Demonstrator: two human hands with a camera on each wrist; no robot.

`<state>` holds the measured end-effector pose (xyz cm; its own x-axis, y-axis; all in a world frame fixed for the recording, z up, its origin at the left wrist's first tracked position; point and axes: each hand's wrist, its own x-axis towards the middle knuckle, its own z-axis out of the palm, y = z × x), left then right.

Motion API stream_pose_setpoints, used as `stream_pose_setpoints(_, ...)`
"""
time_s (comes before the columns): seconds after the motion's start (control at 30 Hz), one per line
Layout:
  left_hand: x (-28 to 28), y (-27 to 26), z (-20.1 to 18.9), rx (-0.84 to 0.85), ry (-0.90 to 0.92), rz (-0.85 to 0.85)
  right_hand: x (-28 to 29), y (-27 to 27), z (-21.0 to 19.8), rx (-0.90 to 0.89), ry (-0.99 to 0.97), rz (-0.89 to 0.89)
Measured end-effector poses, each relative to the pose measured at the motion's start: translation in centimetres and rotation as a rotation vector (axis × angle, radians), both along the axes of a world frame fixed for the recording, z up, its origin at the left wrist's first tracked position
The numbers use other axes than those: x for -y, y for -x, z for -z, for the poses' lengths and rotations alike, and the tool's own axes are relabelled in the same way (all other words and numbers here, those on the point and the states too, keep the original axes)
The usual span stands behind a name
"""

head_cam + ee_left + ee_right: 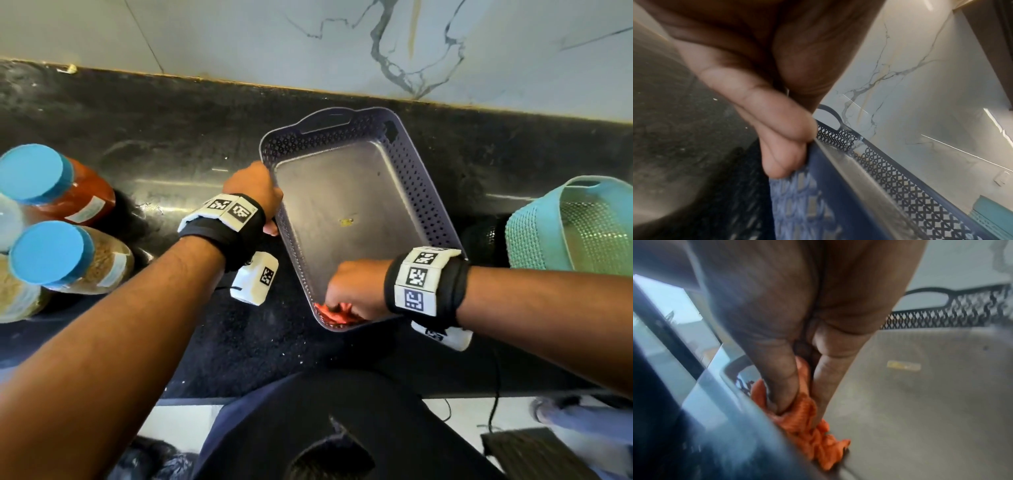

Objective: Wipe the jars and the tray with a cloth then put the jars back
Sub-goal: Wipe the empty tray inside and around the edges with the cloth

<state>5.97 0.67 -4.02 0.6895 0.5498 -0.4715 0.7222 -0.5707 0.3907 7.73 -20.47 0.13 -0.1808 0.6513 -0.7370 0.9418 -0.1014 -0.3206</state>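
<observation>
A purple perforated tray (435, 212) lies on the black counter, with no jars in it. My left hand (255, 192) grips its left rim (838, 162), fingers (783, 129) curled over the edge. My right hand (352, 287) is inside the tray at its near corner and holds a bunched orange cloth (334, 313) (807, 423) pressed against the tray floor (920, 402). A small yellow speck (346, 222) sits on the tray floor. Jars with blue lids stand at the far left: one with red contents (85, 192), one with tan contents (96, 263).
A teal perforated basket (534, 236) stands to the right of the tray. A marble wall (342, 44) backs the counter. The counter's front edge is near my body, with cables hanging at the right.
</observation>
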Motion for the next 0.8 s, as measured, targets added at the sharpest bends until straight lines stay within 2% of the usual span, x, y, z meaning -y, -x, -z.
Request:
stream_pose_setpoints(0.13,0.4,-0.7,0.2,0.002,0.021,0.054,1.7,-2.3,-1.3,0.154,0.146,-0.139)
stream_pose_setpoints(0.23,0.2,-1.1,-0.1,-0.022,-0.033,0.100,3.5,-4.6,-1.5,0.230,0.235,-0.111)
stream_pose_setpoints(0.33,-0.3,-1.4,-0.3,-0.027,-0.048,0.084,4.9,-6.4,-2.0,0.253,0.238,-0.055)
stream_pose_setpoints(0.47,-0.6,-1.2,-2.0,0.053,-0.059,0.002,5.3,-8.0,-1.5,0.257,0.161,0.119)
stream_pose_setpoints(0.6,0.9,2.2,-3.2,0.174,0.053,-0.028,4.0,-6.9,-1.4,0.189,0.041,0.337)
stream_pose_setpoints(0.7,3.2,5.9,-3.2,0.049,0.185,-0.009,2.3,-4.8,-1.5,0.065,-0.106,0.434)
stream_pose_setpoints(0.8,6.1,8.5,-2.9,-0.093,0.257,0.037,0.3,-2.6,-1.3,-0.065,-0.222,0.421)
